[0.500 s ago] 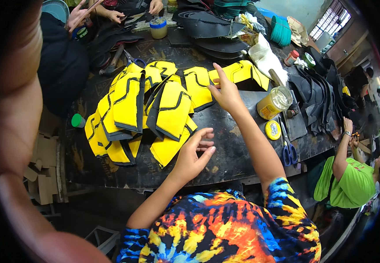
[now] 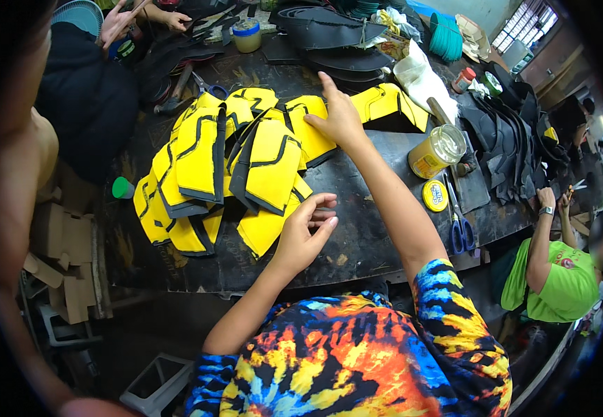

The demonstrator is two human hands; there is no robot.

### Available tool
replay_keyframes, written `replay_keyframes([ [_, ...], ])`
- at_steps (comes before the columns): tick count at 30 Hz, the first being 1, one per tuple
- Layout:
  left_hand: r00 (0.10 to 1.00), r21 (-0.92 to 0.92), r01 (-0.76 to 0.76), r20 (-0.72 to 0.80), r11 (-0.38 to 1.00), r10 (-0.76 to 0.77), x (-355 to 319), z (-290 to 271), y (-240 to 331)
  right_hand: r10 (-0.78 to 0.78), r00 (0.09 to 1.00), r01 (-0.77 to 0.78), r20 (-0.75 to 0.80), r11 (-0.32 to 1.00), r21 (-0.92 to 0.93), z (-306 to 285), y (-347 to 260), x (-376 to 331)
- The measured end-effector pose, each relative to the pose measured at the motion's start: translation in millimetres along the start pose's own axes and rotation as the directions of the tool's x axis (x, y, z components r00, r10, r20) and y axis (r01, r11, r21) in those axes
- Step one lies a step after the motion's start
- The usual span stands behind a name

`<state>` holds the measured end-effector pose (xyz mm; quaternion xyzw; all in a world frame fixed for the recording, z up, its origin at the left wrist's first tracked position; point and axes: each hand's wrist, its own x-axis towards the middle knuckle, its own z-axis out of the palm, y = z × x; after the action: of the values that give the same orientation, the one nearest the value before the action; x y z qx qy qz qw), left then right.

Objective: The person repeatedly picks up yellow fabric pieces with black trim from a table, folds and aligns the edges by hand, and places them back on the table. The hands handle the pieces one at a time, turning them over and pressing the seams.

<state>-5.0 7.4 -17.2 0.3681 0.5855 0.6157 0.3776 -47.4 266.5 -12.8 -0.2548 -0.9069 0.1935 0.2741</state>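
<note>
A heap of yellow pieces (image 2: 267, 167) with black edges and dark painted lines lies on the dark table. My right hand (image 2: 342, 119) reaches over its far right side, index finger stretched out and thumb apart. The thumb overlaps one yellow piece (image 2: 308, 142) in the picture; whether it touches, I cannot tell. Right of this hand lies a bent yellow piece (image 2: 378, 108). Near the heap's front right edge, my left hand (image 2: 305, 236) hovers with loosely curled fingers, thumb apart and nothing visible in it.
At right are an open jar (image 2: 430, 156) of pale paste, its yellow lid (image 2: 435, 196) and blue-handled scissors (image 2: 461, 233). Black pieces (image 2: 500, 149) are stacked beyond. A hammer (image 2: 175, 97) lies behind the heap. Another person's hand (image 2: 117, 24) shows far left; a blurred arm (image 2: 20, 208) fills the left edge.
My right hand has moved left and farther away, from between two yellow pieces to over one of them. My left hand stays nearly in place. The view has shifted slightly.
</note>
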Motion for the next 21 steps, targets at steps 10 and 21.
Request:
replay_keyframes([
  [10, 0.994, 0.01, 0.033, 0.101, 0.999, -0.033, -23.2, 12.7, 4.1, -0.057, 0.952, -0.049, 0.302, 0.942, 0.332, -39.8, -5.2, 52.6],
  [21, 0.978, -0.664, 0.005, -0.153, 0.748, -0.143, 27.9, 27.5, 32.6, 0.123, 0.944, 0.132, -0.305, 0.708, 0.694, -140.6, -55.4, -89.2],
])
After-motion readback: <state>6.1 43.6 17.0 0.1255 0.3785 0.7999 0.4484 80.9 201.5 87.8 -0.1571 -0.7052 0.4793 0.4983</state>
